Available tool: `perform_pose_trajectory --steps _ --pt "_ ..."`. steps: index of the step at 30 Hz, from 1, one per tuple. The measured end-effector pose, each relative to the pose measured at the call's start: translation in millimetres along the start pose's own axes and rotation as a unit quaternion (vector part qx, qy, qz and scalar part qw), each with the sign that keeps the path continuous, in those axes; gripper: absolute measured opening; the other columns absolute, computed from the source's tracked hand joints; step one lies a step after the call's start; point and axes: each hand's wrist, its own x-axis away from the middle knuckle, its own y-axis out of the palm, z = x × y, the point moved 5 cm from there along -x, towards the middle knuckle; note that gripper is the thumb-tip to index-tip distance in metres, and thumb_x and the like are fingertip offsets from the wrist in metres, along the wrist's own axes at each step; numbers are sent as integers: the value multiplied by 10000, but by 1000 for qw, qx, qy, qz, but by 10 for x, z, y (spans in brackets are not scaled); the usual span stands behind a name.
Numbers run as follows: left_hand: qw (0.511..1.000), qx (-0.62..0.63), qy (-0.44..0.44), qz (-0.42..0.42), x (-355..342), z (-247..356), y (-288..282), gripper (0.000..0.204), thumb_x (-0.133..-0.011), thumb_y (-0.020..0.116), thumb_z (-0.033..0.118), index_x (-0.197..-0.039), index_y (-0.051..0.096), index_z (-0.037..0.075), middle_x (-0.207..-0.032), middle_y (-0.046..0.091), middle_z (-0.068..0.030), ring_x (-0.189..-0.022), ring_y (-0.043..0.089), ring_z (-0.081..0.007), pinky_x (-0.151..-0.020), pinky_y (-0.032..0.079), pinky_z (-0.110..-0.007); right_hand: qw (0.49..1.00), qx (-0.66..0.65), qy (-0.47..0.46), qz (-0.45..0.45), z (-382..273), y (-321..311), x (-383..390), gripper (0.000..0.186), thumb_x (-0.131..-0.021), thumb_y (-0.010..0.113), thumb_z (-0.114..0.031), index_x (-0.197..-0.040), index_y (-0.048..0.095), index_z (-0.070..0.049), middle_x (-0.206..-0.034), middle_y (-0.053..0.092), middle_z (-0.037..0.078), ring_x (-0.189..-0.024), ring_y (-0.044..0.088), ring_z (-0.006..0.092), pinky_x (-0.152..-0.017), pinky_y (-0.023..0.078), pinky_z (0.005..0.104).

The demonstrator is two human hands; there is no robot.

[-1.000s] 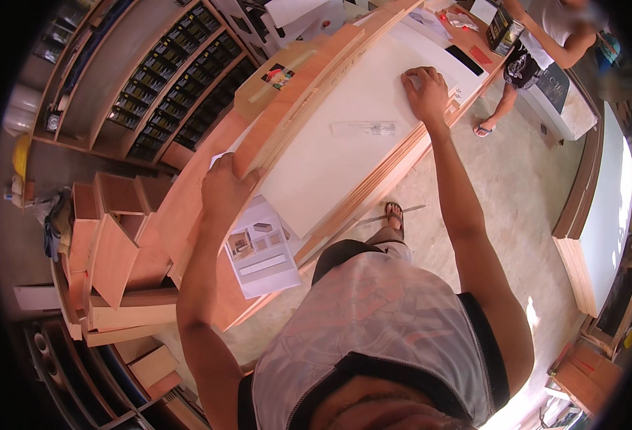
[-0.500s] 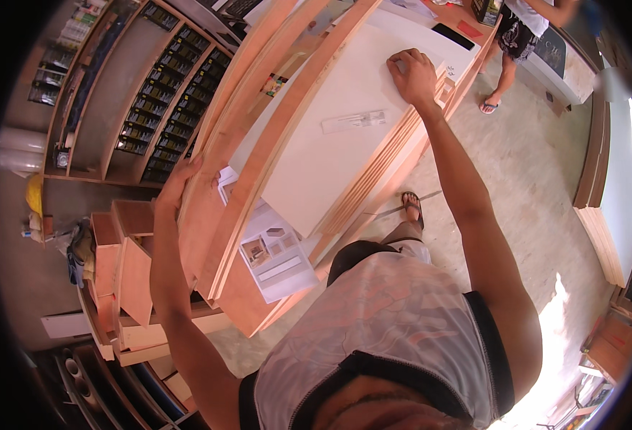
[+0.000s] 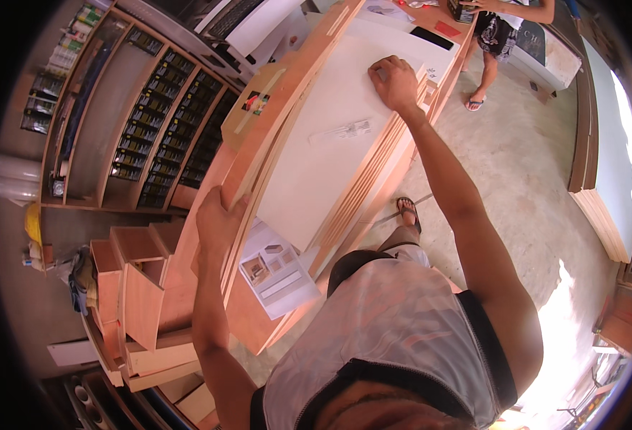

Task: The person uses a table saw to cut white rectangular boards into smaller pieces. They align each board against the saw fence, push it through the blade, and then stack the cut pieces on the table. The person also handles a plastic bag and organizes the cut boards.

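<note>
My left hand [image 3: 219,218] is wrapped over the upper edge of a long plywood board [image 3: 273,107], standing tilted on edge against other boards. Beside these boards lies a stack of white-faced panels [image 3: 330,165] with bare wood edges, and a clear label or small packet [image 3: 345,132] rests on its top face. At the far end of the stack, my right hand [image 3: 395,80] sits on the white surface with its fingers curled in; whatever they hold, if anything, is hidden. A printed sheet with furniture pictures [image 3: 276,278] lies near the close end.
Left stand shelves of dark boxes [image 3: 165,136] and open wooden cabinets [image 3: 144,287]. Another person [image 3: 499,36] stands at the far right, hands on a dark box [image 3: 461,10]. More white panels [image 3: 610,158] lean at right. A black phone-like slab [image 3: 432,38] lies beyond my right hand.
The long boards, spread apart before, are now close together against the white stack. My left hand has moved right with them. My right hand stays curled on the panel.
</note>
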Motion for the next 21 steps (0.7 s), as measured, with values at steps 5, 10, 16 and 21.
perform_pose_trajectory --steps 5,10,16,21 --pt "984 -105 107 94 83 -149 261 675 -784 829 429 -1210 563 -22 -1057 692 -250 -999 682 -425 -852 544 -482 1000 -1 15 -11 -20 -31 -6 178 -884 687 -260 -956 768 -118 -1078 689 91 -1079 617 314 -1007 457 437" --pt "986 -53 -48 -151 -76 -62 237 791 -717 876 391 -1288 501 -7 -1071 703 -248 -1007 692 -412 -858 548 -464 1000 5 15 -11 -15 -42 5 179 -884 685 -260 -952 768 -117 -1079 689 92 -1086 614 313 -1011 454 435" --pt "988 -36 12 -150 -160 -221 339 764 -664 857 321 -1278 498 43 -999 722 -240 -925 701 -437 -814 559 -490 1000 -5 12 -2 -33 -40 1 171 -879 693 -260 -945 767 -120 -1074 690 80 -1081 615 297 -1017 450 433" --pt "985 -38 -18 -170 -173 -183 349 763 -656 836 277 -1297 487 54 -988 727 -228 -929 702 -432 -812 559 -502 1000 -4 16 -2 -10 -45 1 164 -874 700 -255 -939 765 -119 -1062 690 75 -1073 616 292 -1013 451 433"
